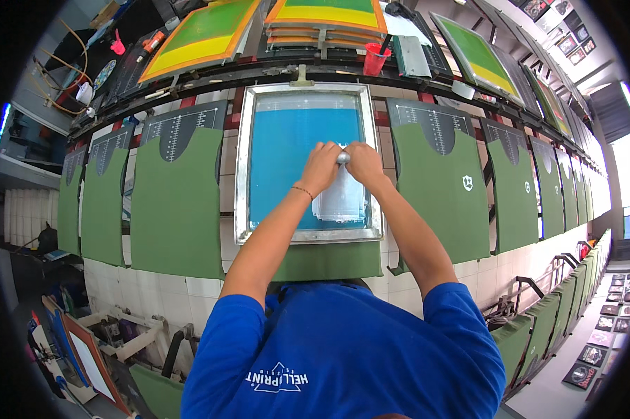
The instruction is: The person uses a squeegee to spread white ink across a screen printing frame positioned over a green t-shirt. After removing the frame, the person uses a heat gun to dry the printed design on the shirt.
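A screen-printing frame (241,164) with a silvery metal rim and blue mesh lies in front of me over a green shirt (329,260), whose lower part shows below the rim. Both my hands are closed side by side over the mesh, right of its middle. My left hand (320,167) and my right hand (364,166) grip a squeegee (343,158); only its rounded silvery top shows between them, and the fingers hide the rest. Below the hands, a whitish ink patch (339,199) spreads on the blue mesh.
Green shirts (175,202) on dark boards stand in a row to either side; those on the right (444,195) bear a small white print. Beyond a dark rail are green-and-yellow screens (203,35) and a red cup (375,60). More green shirts (538,325) hang at lower right.
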A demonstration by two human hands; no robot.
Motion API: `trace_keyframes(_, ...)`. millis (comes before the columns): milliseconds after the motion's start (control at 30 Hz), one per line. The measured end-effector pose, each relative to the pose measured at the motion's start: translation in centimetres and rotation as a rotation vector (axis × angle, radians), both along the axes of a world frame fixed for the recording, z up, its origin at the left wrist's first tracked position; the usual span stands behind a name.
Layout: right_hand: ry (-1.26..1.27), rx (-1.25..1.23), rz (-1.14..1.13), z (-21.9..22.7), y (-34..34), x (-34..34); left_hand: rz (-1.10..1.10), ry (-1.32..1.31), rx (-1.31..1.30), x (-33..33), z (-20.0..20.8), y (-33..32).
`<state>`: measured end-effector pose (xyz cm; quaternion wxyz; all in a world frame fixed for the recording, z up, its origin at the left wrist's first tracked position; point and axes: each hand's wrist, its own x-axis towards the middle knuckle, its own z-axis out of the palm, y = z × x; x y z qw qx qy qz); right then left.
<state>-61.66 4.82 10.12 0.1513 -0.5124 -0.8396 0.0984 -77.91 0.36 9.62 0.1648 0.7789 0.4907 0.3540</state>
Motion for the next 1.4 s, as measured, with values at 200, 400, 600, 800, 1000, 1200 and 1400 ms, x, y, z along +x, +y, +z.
trace_keyframes(200,0.035,0.015,0.065,1.4,-9.7,1.6,-0.010,0.016,0.008,1.0,1.8,-8.8)
trace_keyframes(400,0.137,-0.052,0.015,1.5,-19.1,2.3,-0.013,0.004,-0.111,2.3,0.5,-16.9)
trace_keyframes(600,0.074,0.009,-0.023,-1.4,-9.0,1.0,0.015,-0.047,0.079,1.2,-2.4,-6.9)
trace_keyframes(800,-0.016,-0.014,-0.034,0.6,0.5,-0.5,0.056,0.005,0.003,0.1,0.2,1.0)
trace_keyframes(1000,0.028,0.049,0.014,2.2,-6.3,0.2,0.072,0.068,0.096,0.6,1.0,-5.3)
trace_keyframes(1200,0.105,0.086,0.037,0.2,-18.0,2.1,0.031,0.154,0.082,1.9,-1.0,-16.3)
trace_keyframes(1400,0.077,0.043,0.028,-0.6,-22.4,2.0,-0.084,0.184,-0.034,0.8,-2.2,-19.9)
